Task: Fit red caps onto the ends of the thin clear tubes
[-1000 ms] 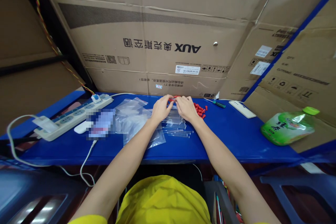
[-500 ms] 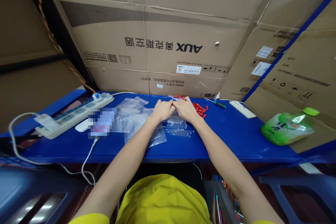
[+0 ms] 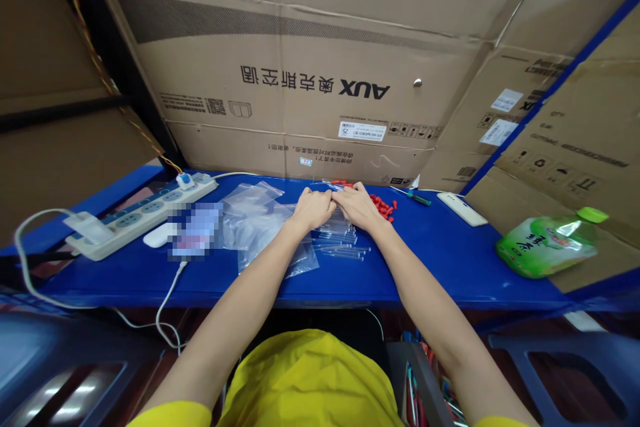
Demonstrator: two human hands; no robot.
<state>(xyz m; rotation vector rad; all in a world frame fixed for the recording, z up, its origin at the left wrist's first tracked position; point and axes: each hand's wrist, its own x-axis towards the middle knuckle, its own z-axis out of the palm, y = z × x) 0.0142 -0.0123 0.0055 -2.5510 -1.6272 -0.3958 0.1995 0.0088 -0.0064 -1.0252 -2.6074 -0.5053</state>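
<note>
**Two hands meeting over clear tubes at the middle of the desk**

Nearest the camera, a yellow garment (image 3: 310, 380) is filling the lower middle of the view, and both bare forearms are reaching forward from it over the front edge of the blue desk (image 3: 450, 260).

Just past that edge, a spread of clear tubes (image 3: 345, 243) is lying flat on the desk, partly on top of clear plastic bags (image 3: 260, 223) that are spreading out to the left.

Above the tubes, the left hand (image 3: 313, 208) and the right hand (image 3: 361, 205) are coming together, fingertips touching. Each grip is drawn in narrow, fingers curled toward the thumb, and between them they are pinching one thin clear tube (image 3: 334, 188), held just above the rest. How tightly each grip is closing on it is too small to tell.

Just to the right of the right hand, a small heap of red caps (image 3: 384, 207) is lying on the desk; a few more red pieces (image 3: 343, 183) are lying just behind the fingertips.

Further right, a green-handled screwdriver (image 3: 417, 197) and a white remote-shaped thing (image 3: 461, 208) are resting near the back, and a green bottle (image 3: 550, 243) is lying on its side. On the left, a white power strip (image 3: 140, 215) is sitting with a cable trailing off.

Behind everything, a large cardboard box (image 3: 310, 80) is standing against the back of the desk.
</note>
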